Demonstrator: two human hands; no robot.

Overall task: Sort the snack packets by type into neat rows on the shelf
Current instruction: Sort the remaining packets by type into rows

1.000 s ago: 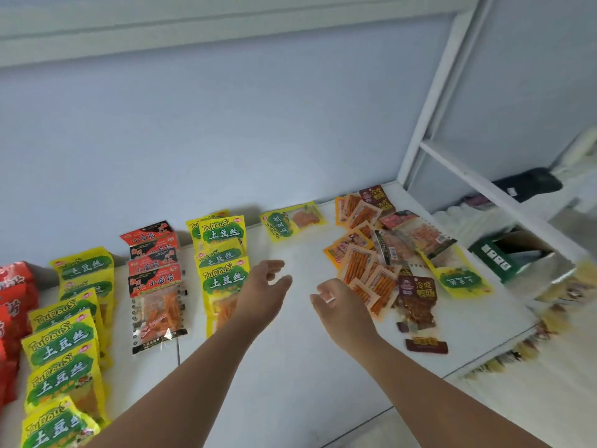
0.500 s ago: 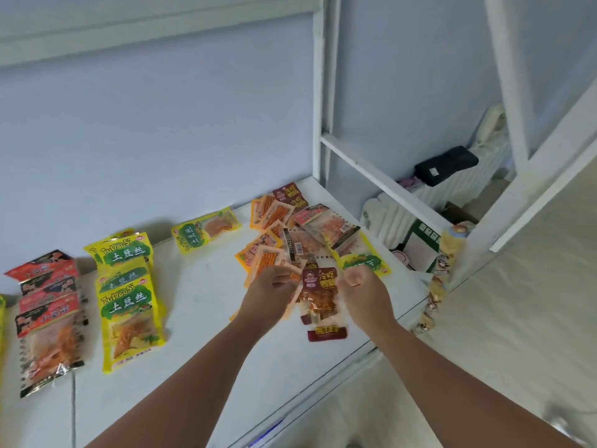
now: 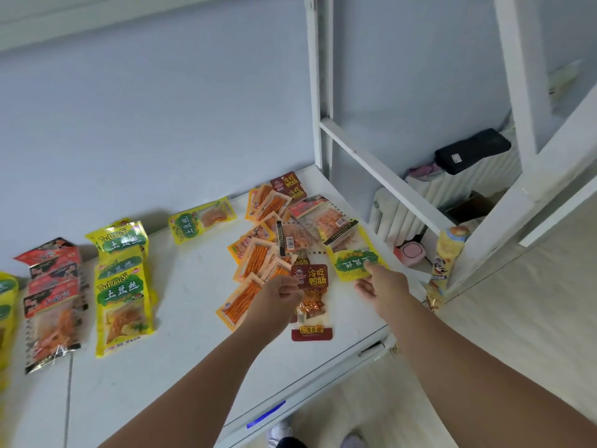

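Note:
On the white shelf [image 3: 181,318] a loose pile of orange stick packets [image 3: 255,257], red-topped packets [image 3: 323,215] and brown packets [image 3: 287,185] lies at the right. My left hand [image 3: 277,295] has its fingers curled at the left edge of a brown packet [image 3: 311,295] and seems to pinch it. My right hand [image 3: 384,286] reaches an upside-down yellow-green packet [image 3: 352,263], fingertips touching its near edge, thumb spread below. Sorted rows stand at the left: yellow-green packets [image 3: 122,286] and red-black packets [image 3: 51,299]. A single yellow packet [image 3: 202,221] lies near the wall.
A white frame post [image 3: 318,92] and its slanted brace [image 3: 381,176] rise at the shelf's right end. A strip of snack packets [image 3: 445,257] hangs beside the shelf's right corner. Behind are a radiator [image 3: 452,195] and a black item [image 3: 471,150]. The shelf's front edge [image 3: 323,379] runs diagonally.
The view has swung right toward the pile. Both hands moved onto it; my right hand then shifted right from the brown packet to the yellow-green packet.

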